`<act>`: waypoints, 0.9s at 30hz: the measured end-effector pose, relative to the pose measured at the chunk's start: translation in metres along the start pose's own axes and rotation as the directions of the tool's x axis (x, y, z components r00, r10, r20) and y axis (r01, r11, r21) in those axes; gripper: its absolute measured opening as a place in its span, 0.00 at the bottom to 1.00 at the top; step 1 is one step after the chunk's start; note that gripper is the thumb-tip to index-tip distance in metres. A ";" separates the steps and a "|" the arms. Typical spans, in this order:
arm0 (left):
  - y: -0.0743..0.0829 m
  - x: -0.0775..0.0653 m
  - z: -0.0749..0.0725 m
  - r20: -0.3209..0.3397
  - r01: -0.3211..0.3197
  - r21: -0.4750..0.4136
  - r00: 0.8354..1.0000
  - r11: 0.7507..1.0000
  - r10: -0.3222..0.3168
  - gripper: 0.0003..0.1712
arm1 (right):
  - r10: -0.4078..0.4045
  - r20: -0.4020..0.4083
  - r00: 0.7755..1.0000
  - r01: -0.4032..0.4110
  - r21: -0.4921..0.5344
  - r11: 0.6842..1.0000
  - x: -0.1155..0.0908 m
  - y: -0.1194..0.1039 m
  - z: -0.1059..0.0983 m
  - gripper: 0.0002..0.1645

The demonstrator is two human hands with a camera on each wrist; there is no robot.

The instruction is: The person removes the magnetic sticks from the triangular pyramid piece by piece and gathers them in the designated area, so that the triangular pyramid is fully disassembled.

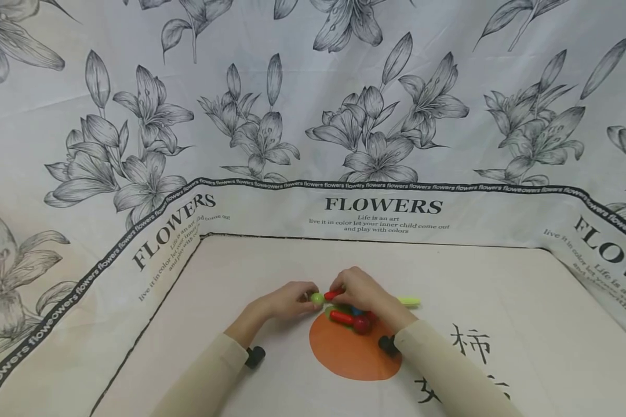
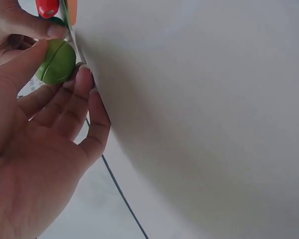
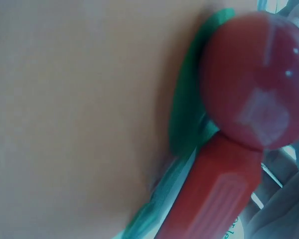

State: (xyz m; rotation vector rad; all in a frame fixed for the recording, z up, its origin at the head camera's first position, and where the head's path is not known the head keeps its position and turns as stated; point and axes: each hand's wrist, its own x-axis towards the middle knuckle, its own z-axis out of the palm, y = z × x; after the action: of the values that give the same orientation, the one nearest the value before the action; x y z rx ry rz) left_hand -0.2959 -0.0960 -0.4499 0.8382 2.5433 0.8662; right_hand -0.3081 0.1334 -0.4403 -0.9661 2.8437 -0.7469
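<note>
My left hand (image 1: 292, 299) pinches a light green ball (image 1: 317, 299) between thumb and fingers. A seam runs around this ball (image 2: 59, 60) in the left wrist view. Just to its right, my right hand (image 1: 362, 289) pinches a short red stick (image 1: 334, 294), whose end points toward the ball. Under the right hand lies another red stick (image 1: 341, 317) with a dark red ball (image 1: 362, 324) at its end. The right wrist view shows that glossy ball (image 3: 254, 79) and its stick (image 3: 209, 194) up close. A blue piece (image 1: 356, 311) is partly hidden by the right hand.
A yellow-green stick (image 1: 410, 301) lies beyond the right wrist. The white table cloth (image 1: 261, 260) bears a printed orange persimmon (image 1: 355, 353) with green leaves, and black characters (image 1: 470, 343) to the right. Flower-patterned fabric (image 1: 271, 139) rises behind the table and at its sides.
</note>
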 end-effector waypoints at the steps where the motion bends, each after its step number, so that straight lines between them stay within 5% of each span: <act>1: 0.000 0.000 0.000 -0.001 0.005 -0.005 1.000 1.000 -0.005 0.14 | 0.008 -0.004 1.000 -0.008 0.002 1.000 -0.001 0.000 -0.001 0.06; 10: -0.003 0.002 -0.006 -0.088 0.052 -0.037 0.995 0.998 -0.055 0.16 | -0.009 -0.005 1.000 0.009 0.032 0.999 -0.007 0.006 -0.007 0.10; 14: -0.006 0.011 -0.011 -0.118 0.067 -0.057 0.990 0.996 -0.073 0.16 | 0.093 -0.005 0.996 -0.093 0.073 0.993 -0.015 0.011 -0.009 0.18; 20: -0.011 0.036 -0.014 -0.179 0.073 -0.061 0.980 0.995 -0.083 0.17 | 0.188 -0.030 0.982 -0.183 0.115 0.976 -0.028 0.020 -0.012 0.22; 27: -0.017 0.081 -0.017 -0.220 0.086 -0.060 0.971 0.995 -0.097 0.18 | 0.228 -0.026 0.973 -0.223 0.119 0.967 -0.034 0.025 -0.017 0.18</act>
State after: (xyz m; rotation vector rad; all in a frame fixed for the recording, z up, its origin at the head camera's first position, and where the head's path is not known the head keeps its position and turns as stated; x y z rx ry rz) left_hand -0.3742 -0.0640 -0.4573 0.6343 2.7135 1.0425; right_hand -0.2982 0.1780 -0.4410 -0.6053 2.8405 -0.9000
